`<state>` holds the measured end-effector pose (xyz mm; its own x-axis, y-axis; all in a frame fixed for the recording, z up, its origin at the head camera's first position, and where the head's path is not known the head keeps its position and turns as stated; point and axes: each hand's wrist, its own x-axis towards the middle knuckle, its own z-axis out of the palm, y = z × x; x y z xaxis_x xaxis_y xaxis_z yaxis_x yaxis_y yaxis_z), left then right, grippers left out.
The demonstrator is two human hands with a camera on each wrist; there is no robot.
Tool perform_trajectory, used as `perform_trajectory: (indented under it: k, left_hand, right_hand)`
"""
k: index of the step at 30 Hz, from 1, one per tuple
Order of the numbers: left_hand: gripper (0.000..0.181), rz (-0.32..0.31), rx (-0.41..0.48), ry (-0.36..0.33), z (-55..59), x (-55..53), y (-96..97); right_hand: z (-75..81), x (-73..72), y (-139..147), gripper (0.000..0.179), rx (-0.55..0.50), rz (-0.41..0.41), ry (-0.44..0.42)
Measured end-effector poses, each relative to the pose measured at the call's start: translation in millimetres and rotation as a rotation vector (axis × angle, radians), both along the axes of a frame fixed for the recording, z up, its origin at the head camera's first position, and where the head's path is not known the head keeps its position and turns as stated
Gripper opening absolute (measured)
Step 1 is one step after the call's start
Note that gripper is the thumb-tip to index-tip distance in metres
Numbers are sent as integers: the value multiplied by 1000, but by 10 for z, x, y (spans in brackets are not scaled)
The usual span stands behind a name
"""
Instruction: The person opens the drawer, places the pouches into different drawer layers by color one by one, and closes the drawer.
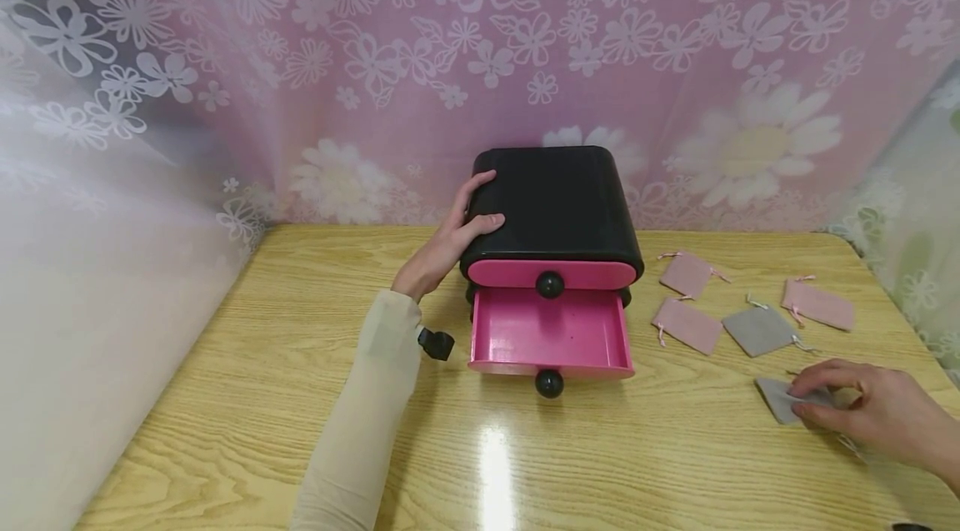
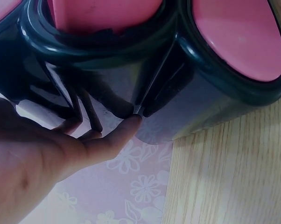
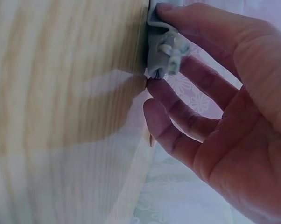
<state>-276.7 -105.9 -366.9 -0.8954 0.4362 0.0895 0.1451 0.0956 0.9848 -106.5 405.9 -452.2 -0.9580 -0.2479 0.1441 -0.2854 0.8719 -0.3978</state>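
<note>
A black mini drawer unit [image 1: 555,197] with pink fronts stands at the back of the table. Its top drawer [image 1: 502,273] is closed, while the pink drawer [image 1: 555,335] below is pulled out, showing its inner floor. My left hand [image 1: 450,243] rests against the unit's left side, thumb and fingers extended over its upper edge. In the left wrist view, the fingertips [image 2: 133,122] touch the glossy black side wall [image 2: 108,88]. At the right, my right hand [image 1: 877,406] pinches a grey drawstring pouch [image 1: 776,399] between thumb and fingers, low over the table. Its knotted cord [image 3: 173,51] shows in the right wrist view.
Between the unit and my right hand lie another grey pouch [image 1: 761,331] and three pink pouches, one nearest the unit [image 1: 686,325], one behind it [image 1: 685,274], one far right [image 1: 821,304]. A flowered curtain [image 1: 420,81] hangs behind the wooden table [image 1: 262,398].
</note>
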Motion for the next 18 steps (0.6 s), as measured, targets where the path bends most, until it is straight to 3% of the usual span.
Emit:
perform_trajectory:
  k: [10, 18]
  left_hand:
    - [63, -4, 7, -5, 0, -3, -7]
    - [64, 0, 4, 1, 4, -4, -1]
  right_hand:
    - [-34, 1, -12, 33, -25, 44, 82]
    - [-1, -13, -89, 28, -8, 18, 118]
